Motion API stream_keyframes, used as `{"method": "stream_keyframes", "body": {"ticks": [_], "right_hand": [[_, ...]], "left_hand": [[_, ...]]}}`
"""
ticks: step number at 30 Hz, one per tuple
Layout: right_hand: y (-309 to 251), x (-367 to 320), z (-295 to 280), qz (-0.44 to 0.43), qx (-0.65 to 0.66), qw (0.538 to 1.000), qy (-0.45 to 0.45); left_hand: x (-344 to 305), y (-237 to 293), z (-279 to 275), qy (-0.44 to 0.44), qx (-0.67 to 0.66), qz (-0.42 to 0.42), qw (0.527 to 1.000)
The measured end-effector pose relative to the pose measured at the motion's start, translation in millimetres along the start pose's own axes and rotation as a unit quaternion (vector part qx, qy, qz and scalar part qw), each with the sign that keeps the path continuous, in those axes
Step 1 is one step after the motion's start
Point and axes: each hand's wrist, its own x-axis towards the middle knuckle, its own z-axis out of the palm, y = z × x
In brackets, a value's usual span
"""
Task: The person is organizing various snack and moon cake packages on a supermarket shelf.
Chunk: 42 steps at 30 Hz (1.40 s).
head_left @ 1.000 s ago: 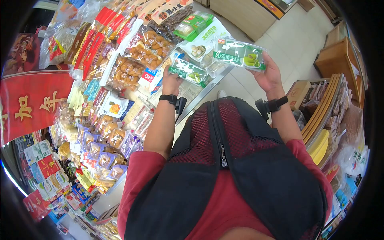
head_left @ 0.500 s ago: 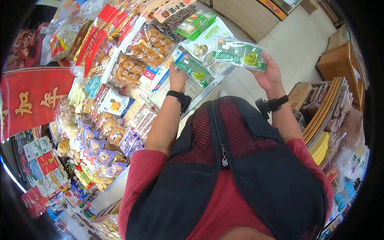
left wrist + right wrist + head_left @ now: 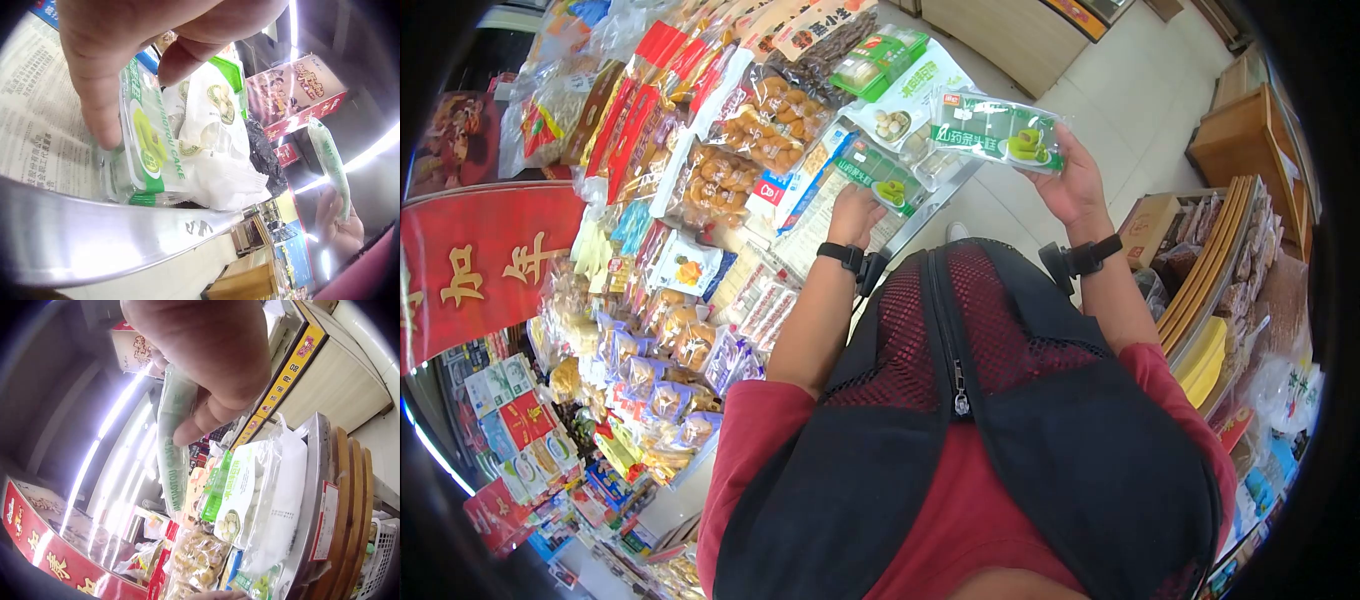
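Note:
In the head view my right hand (image 3: 1072, 185) grips the right end of a clear and green cake package (image 3: 998, 132), held out past the table's corner. The right wrist view shows the fingers (image 3: 206, 422) pinching this package (image 3: 173, 444). A similar package (image 3: 878, 177) lies on the newspaper by the metal edge, with my left hand (image 3: 857, 215) at its near side. Seen from the left wrist, the left hand's fingers (image 3: 103, 122) are spread over one end of that package (image 3: 147, 137), a fingertip at its rim.
Beyond the lying package are a white bag (image 3: 935, 85) and a green tray pack (image 3: 880, 62). Bags of brown snacks (image 3: 770, 120) cover the table to the left. A metal edge (image 3: 112, 231) borders the table. At the right stands a shelf (image 3: 1210, 290) with wooden slats.
The left package, tilted in my left hand earlier, now lies flatter on the table. My left hand has loosened and drawn back towards my body. My right hand has hardly moved.

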Motion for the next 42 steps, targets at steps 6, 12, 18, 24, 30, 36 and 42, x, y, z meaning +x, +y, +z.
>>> {"method": "stream_keyframes", "body": {"ticks": [6,12,18,24,30,36,42], "right_hand": [[3.1,2.3,6.6,0.006,0.002,1.000,-0.008],[5.2,6.5,13.3,0.014,-0.003,1.000,-0.024],[9.3,10.4,15.9,0.022,-0.006,0.999,-0.033],[11.6,9.1,20.0,0.024,-0.012,0.999,-0.019],[19.2,7.8,27.0,0.042,-0.025,0.998,-0.031],[36.0,1.7,46.7,0.079,-0.046,0.992,-0.086],[44.8,-0.6,54.5,0.118,-0.103,0.982,-0.104]], "left_hand": [[1.9,3.3,-5.7,-0.027,0.030,-0.020,0.999],[8.0,-2.8,-13.6,-0.011,0.055,-0.030,0.998],[-1.1,3.2,-7.6,-0.004,0.075,-0.040,0.996],[-12.8,5.7,-8.3,0.096,0.112,0.010,0.989],[-44.0,36.8,18.5,-0.077,0.141,0.050,0.986],[-62.2,47.8,49.5,-0.247,0.103,0.037,0.963],[-57.0,45.1,41.2,-0.235,0.027,0.041,0.971]]}}
